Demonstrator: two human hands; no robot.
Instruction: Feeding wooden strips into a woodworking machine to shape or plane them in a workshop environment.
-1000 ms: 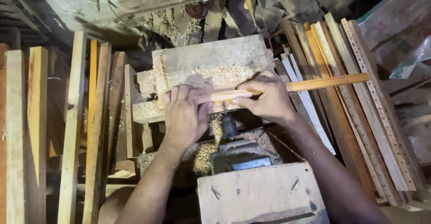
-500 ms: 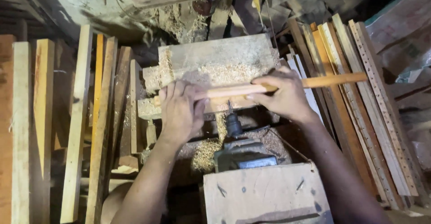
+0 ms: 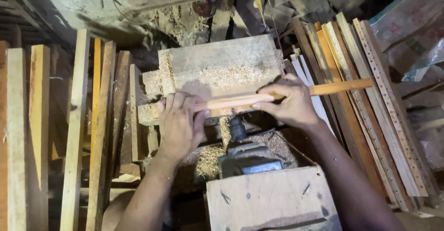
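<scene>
Wooden strip lies gripped by left hand and right hand, fingers closed.

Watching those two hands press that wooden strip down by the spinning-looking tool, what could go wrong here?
The left hand and right hand press the wooden strip right above the dark cutter spindle, so a slip could bring bare fingers onto it. Sawdust covers the wooden block, so the strip might slide. Its long free end could snag on the leaning slats.

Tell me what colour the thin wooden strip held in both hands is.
The wooden strip is light orange-tan, paler pinkish between the hands; the head view shows it.
</scene>
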